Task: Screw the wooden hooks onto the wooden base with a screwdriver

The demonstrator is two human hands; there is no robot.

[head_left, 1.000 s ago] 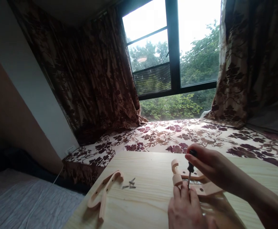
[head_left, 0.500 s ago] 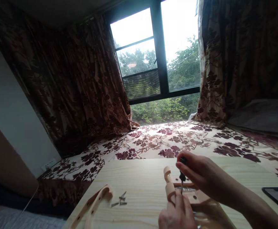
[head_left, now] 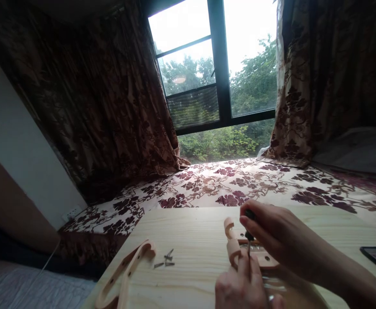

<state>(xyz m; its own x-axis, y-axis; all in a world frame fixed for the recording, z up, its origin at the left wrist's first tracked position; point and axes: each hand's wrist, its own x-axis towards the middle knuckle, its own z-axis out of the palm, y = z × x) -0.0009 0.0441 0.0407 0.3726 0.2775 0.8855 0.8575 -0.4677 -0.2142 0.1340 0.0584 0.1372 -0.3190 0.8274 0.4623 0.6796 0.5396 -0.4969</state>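
- Over a wooden board (head_left: 188, 227), the right hand (head_left: 271, 229) is pinching a screwdriver (head_left: 249, 234);
- the left hand (head_left: 239, 285) is crowding its tip, grip unclear;
- screws (head_left: 169, 258) are lying apart.

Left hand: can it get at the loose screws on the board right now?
Probably yes: only bare board seems to lie between the left hand and the loose screws. Its fingers are at the lower end of the screwdriver, though, so it would likely have to leave that first.
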